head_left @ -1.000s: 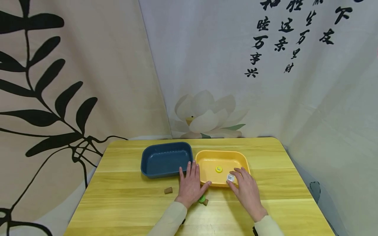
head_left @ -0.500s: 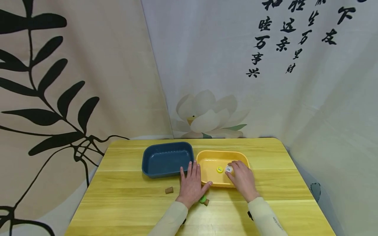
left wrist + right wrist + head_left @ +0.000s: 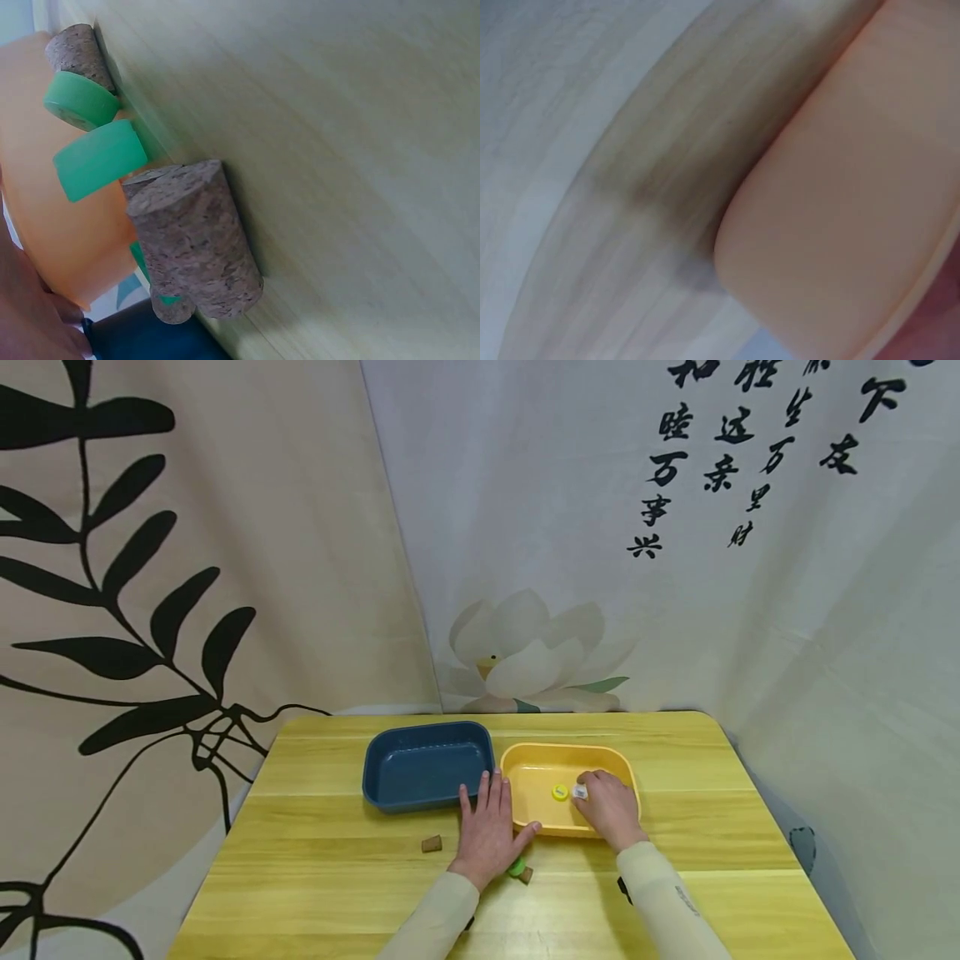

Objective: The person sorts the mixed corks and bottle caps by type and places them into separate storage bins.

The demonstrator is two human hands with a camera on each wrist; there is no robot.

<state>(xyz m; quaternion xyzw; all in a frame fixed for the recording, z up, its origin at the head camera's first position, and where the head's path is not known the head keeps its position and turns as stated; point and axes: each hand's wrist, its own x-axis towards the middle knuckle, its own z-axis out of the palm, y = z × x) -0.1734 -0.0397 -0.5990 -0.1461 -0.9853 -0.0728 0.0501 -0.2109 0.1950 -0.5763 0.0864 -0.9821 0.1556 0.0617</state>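
My right hand [image 3: 611, 810] reaches over the near right rim of the yellow tray [image 3: 566, 746] and pinches a small white bottle cap [image 3: 579, 792] low inside it. Just left of that lies a yellow bottle cap [image 3: 559, 792]. With fingers spread straight, my left hand [image 3: 487, 837] rests between the trays, fingertips at the near right corner of the blue tray [image 3: 427, 764], thumb by the yellow tray. In the left wrist view, corks [image 3: 199, 240] and green bottle caps [image 3: 99, 160] lie near the left hand. The right wrist view shows mainly the yellow tray's outer wall [image 3: 832, 202].
A lone cork [image 3: 431, 843] lies on the wooden table [image 3: 322, 893], left of my left hand. Beside that wrist are a green cap [image 3: 517, 866] and another cork [image 3: 527, 875]. Printed curtains [image 3: 315, 568] hang behind the table.
My right hand has moved left and deeper into the yellow tray with the white cap, bringing it close to the yellow cap. The left hand stays in place.
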